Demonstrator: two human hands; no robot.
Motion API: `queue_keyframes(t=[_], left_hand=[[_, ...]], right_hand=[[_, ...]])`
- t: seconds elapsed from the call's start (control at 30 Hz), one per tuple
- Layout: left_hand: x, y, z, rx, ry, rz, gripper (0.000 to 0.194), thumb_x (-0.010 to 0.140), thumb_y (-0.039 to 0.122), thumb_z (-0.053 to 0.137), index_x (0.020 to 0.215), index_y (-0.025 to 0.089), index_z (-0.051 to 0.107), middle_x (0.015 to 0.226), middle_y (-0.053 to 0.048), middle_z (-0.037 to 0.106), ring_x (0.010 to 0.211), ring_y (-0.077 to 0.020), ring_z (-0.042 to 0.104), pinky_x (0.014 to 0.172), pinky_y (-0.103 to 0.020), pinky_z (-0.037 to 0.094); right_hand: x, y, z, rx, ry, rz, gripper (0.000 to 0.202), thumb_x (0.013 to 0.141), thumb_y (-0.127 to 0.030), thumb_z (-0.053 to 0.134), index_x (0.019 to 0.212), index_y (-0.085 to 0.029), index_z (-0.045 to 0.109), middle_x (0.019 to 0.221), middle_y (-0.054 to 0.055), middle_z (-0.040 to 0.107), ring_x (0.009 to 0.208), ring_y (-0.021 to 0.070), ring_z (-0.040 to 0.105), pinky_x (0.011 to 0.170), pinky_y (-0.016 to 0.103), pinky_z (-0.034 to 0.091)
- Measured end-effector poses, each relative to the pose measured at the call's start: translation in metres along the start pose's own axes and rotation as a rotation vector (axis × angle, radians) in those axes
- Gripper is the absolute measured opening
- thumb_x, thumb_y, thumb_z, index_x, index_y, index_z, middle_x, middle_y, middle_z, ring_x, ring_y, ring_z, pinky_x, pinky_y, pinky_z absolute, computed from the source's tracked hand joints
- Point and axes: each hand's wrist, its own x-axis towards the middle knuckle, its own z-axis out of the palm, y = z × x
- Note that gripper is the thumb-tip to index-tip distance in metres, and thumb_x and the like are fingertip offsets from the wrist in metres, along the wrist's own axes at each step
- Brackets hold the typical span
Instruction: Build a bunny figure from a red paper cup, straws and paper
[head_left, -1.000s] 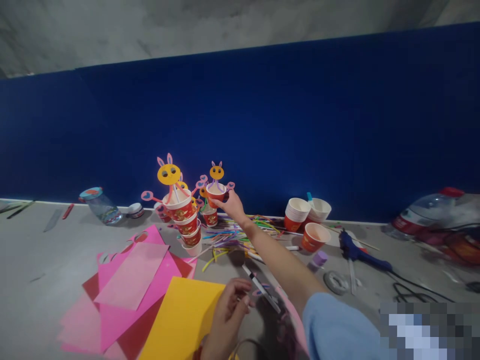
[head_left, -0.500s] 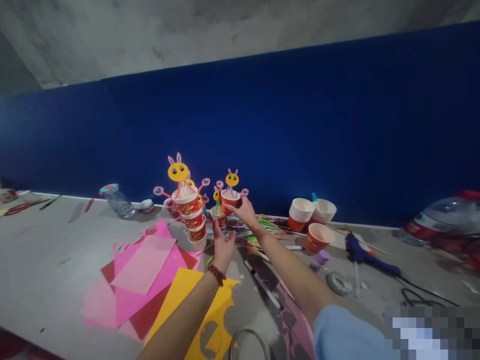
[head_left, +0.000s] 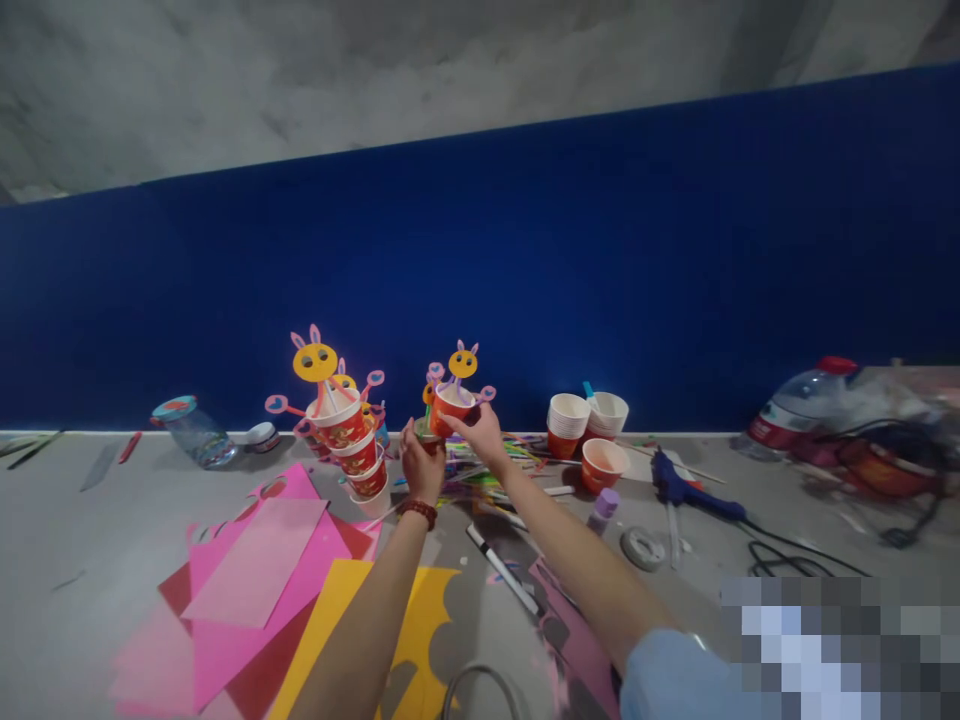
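My right hand [head_left: 481, 436] is closed on a red paper cup [head_left: 452, 408] that carries a yellow paper face [head_left: 463, 364] with pink ears and heart-shaped paddles on stems. Just left of it, my left hand [head_left: 423, 464] wraps round a lower cup [head_left: 428, 433], mostly hidden by the fingers. Behind that cup a second yellow face shows in part. Further left stands a tilted stack of red and white cups [head_left: 358, 456], topped by a larger yellow face [head_left: 315, 362].
Pink paper [head_left: 255, 560] and yellow paper [head_left: 431, 600] lie in front. Spare cups [head_left: 568, 420], a tape roll [head_left: 643, 548], a blue glue gun [head_left: 686, 490] and a bottle [head_left: 799, 405] are at right. A jar [head_left: 193, 432] is at left; a blue panel [head_left: 480, 250] stands behind.
The view has shifted, moving the table items leftward. My left hand has come up and closed round the lower cup. My right hand still grips the red cup, now tilted.
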Motion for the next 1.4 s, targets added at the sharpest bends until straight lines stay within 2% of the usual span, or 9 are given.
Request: queue_keyframes(t=[0.17, 0.27, 0.4, 0.53, 0.73, 0.9, 1.13, 1.3, 1.4], left_hand=[[-0.024, 0.037, -0.019, -0.137, -0.129, 0.137, 0.077, 0.083, 0.027, 0.065, 0.15, 0.018, 0.029, 0.149, -0.018, 0.043, 0.137, -0.0276, 0.045, 0.113, -0.042, 0.04], [-0.049, 0.056, -0.038, -0.265, -0.305, 0.222, 0.069, 0.089, 0.028, 0.056, 0.152, 0.021, 0.026, 0.155, -0.014, 0.038, 0.144, -0.0277, 0.036, 0.118, -0.044, 0.031], [-0.086, 0.065, -0.055, -0.295, -0.352, 0.206, 0.067, 0.092, 0.036, 0.055, 0.151, 0.021, 0.028, 0.154, -0.016, 0.039, 0.144, -0.0319, 0.036, 0.118, -0.05, 0.03], [-0.115, 0.063, -0.062, -0.332, -0.344, 0.109, 0.082, 0.083, 0.05, 0.068, 0.15, 0.02, 0.031, 0.148, -0.018, 0.045, 0.138, -0.0346, 0.044, 0.113, -0.051, 0.037], [-0.137, 0.058, -0.068, -0.395, -0.312, 0.115, 0.087, 0.079, 0.044, 0.075, 0.149, 0.023, 0.029, 0.149, -0.018, 0.044, 0.137, -0.0338, 0.045, 0.112, -0.05, 0.04], [-0.137, 0.058, -0.073, -0.399, -0.301, 0.195, 0.087, 0.08, 0.042, 0.075, 0.151, 0.024, 0.027, 0.149, -0.017, 0.042, 0.137, -0.033, 0.046, 0.112, -0.05, 0.04], [-0.135, 0.059, -0.077, -0.298, -0.29, 0.262, 0.092, 0.078, 0.041, 0.076, 0.152, 0.023, 0.025, 0.145, -0.018, 0.046, 0.134, -0.0342, 0.047, 0.11, -0.052, 0.042], [-0.136, 0.057, -0.079, -0.233, -0.259, 0.329, 0.092, 0.078, 0.039, 0.077, 0.152, 0.024, 0.025, 0.146, -0.018, 0.045, 0.134, -0.0354, 0.047, 0.11, -0.052, 0.042], [-0.136, 0.057, -0.079, -0.216, -0.261, 0.358, 0.094, 0.077, 0.039, 0.078, 0.152, 0.024, 0.024, 0.145, -0.018, 0.046, 0.134, -0.0355, 0.047, 0.109, -0.052, 0.042]], right_hand=[[-0.027, -0.048, -0.032, 0.135, 0.078, -0.027, 0.059, 0.071, -0.046, 0.078, 0.117, -0.02, 0.052, 0.111, 0.011, 0.072, 0.098, 0.0257, 0.071, 0.084, 0.039, 0.059], [-0.056, -0.077, -0.054, 0.222, 0.123, 0.022, 0.058, 0.064, -0.036, 0.085, 0.111, -0.021, 0.053, 0.103, 0.007, 0.072, 0.094, 0.0243, 0.071, 0.081, 0.037, 0.06], [-0.1, -0.097, -0.068, 0.211, 0.129, 0.049, 0.057, 0.064, -0.029, 0.087, 0.111, -0.021, 0.055, 0.098, 0.005, 0.071, 0.089, 0.0225, 0.07, 0.079, 0.035, 0.06], [-0.132, -0.093, -0.068, 0.13, 0.144, -0.014, 0.06, 0.067, -0.028, 0.085, 0.119, -0.022, 0.054, 0.109, 0.007, 0.069, 0.1, 0.025, 0.068, 0.086, 0.038, 0.058], [-0.157, -0.079, -0.068, -0.11, 0.157, -0.187, 0.067, 0.065, -0.025, 0.085, 0.123, -0.022, 0.052, 0.114, 0.009, 0.065, 0.11, 0.0288, 0.062, 0.097, 0.044, 0.052], [-0.166, -0.084, -0.074, -0.207, 0.133, -0.253, 0.068, 0.065, -0.024, 0.083, 0.126, -0.025, 0.052, 0.118, 0.009, 0.063, 0.11, 0.0301, 0.061, 0.099, 0.047, 0.049], [-0.171, -0.076, -0.083, -0.145, 0.113, -0.191, 0.068, 0.066, -0.029, 0.082, 0.128, -0.031, 0.052, 0.113, 0.006, 0.067, 0.113, 0.0331, 0.06, 0.101, 0.052, 0.047], [-0.177, -0.073, -0.087, -0.174, 0.121, -0.27, 0.063, 0.064, -0.026, 0.084, 0.119, -0.033, 0.056, 0.104, 0.004, 0.068, 0.095, 0.0313, 0.066, 0.092, 0.053, 0.052], [-0.176, -0.081, -0.09, -0.193, 0.08, -0.261, 0.063, 0.064, -0.025, 0.084, 0.12, -0.033, 0.056, 0.103, 0.004, 0.068, 0.095, 0.0319, 0.066, 0.09, 0.053, 0.053]])
